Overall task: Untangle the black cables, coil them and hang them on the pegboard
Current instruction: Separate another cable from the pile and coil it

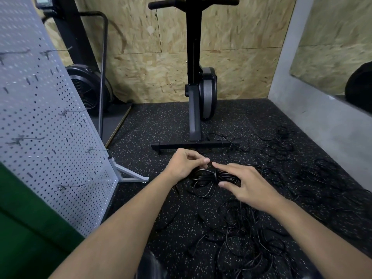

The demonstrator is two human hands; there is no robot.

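Observation:
A coiled bundle of black cable (207, 177) hangs between my two hands above the speckled floor. My left hand (186, 164) has its fingers curled and pinches the cable at the top of the bundle. My right hand (244, 185) lies over the bundle's right side, thumb under it and fingers stretched across. Several loops dangle below. A tangle of loose black cables (251, 238) lies on the floor under my right forearm, and more cables (281, 150) spread to the right. The grey pegboard (46, 127) stands at the left with several bare hooks.
An exercise machine (194, 87) stands ahead, its black base bar (193, 146) just beyond my hands. A fan-wheel machine (88, 89) sits behind the pegboard. The pegboard's metal foot (128, 175) juts onto the floor. A grey wall (314, 109) bounds the right; something green (24, 228) fills the lower left.

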